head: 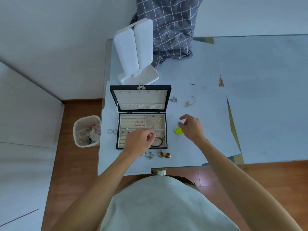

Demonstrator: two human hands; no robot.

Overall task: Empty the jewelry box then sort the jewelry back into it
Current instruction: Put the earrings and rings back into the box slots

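While the black-edged jewelry box (141, 117) is lying open on the pale table (200, 72), its hinged lid is standing upright at the far side, showing a cream padded lining with a gathered pocket. The base is showing soft ribbed ring rolls on the left and square compartments on the right; two pink earrings (139, 123) are sitting on the rolls, thin gold wire pieces (155, 122) are lying tangled in the upper right compartment, and a dark cord loop (157, 141) is occupying the lower right one. The left hand (139, 141) is hovering over the box's lower half, fingers curled inward; whether it is pinching anything cannot be told. The right hand (191, 126) is hanging just right of the box with fingers loosely curled, holding nothing, beside a bright yellow-green plastic piece (178, 130). Two round amber earrings (164, 154) and small silver pieces (150, 155) are lying between the box and the near table edge. Silver rings (112, 131) are sitting at the left edge. Open tabletop is stretching away to the right.
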